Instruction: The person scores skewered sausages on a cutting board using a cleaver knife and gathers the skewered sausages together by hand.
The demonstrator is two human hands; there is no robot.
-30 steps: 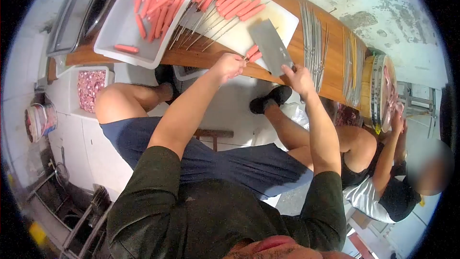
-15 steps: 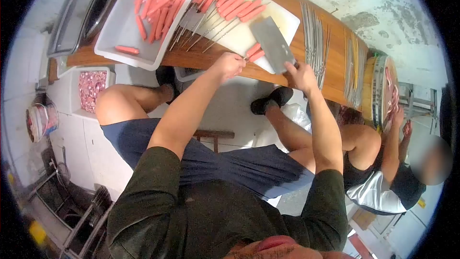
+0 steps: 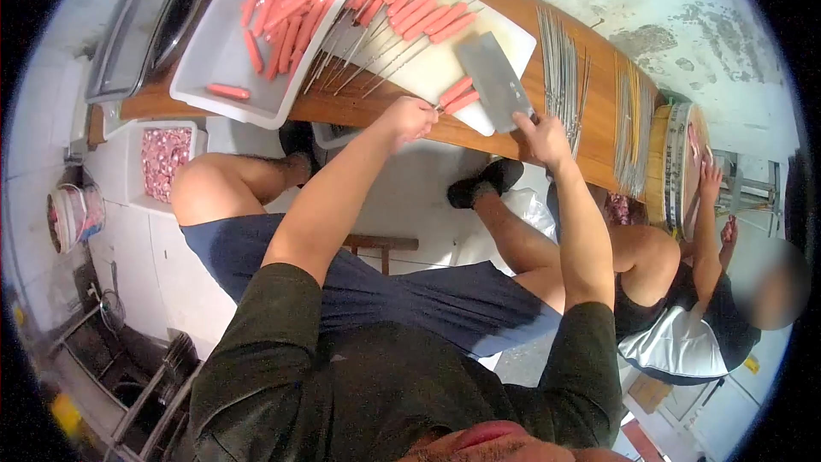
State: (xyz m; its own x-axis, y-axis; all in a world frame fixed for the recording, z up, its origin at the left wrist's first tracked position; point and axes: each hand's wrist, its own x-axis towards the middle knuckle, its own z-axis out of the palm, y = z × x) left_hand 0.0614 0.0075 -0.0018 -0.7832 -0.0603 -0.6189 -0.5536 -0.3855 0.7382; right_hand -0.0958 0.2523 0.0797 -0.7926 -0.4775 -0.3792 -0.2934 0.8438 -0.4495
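My right hand (image 3: 543, 135) is closed round the handle of a cleaver (image 3: 493, 79), its broad blade slanting over the white cutting board (image 3: 505, 26). At the board's near edge my left hand (image 3: 409, 121) is closed on a metal skewer. Two pink sausages (image 3: 457, 96) lie just beyond its fingers, next to the blade's left edge. Several skewered sausages (image 3: 416, 17) rest in a row along the board's upper left, with their bare metal skewers (image 3: 346, 64) pointing toward me.
A white tub (image 3: 282, 111) of loose sausages stands left on the wooden table (image 3: 603, 77). Bundles of metal skewers (image 3: 560, 68) and more skewers (image 3: 630, 124) lie to the right. Beyond them another person's hand (image 3: 709, 181) reaches to a round chopping block (image 3: 677, 167). A meat-filled container (image 3: 165, 162) sits lower left.
The cleaver has shifted slightly to the right, away from the two sausages, with my right hand. My left hand stays nearly still. The other person's hand has moved up on the block.
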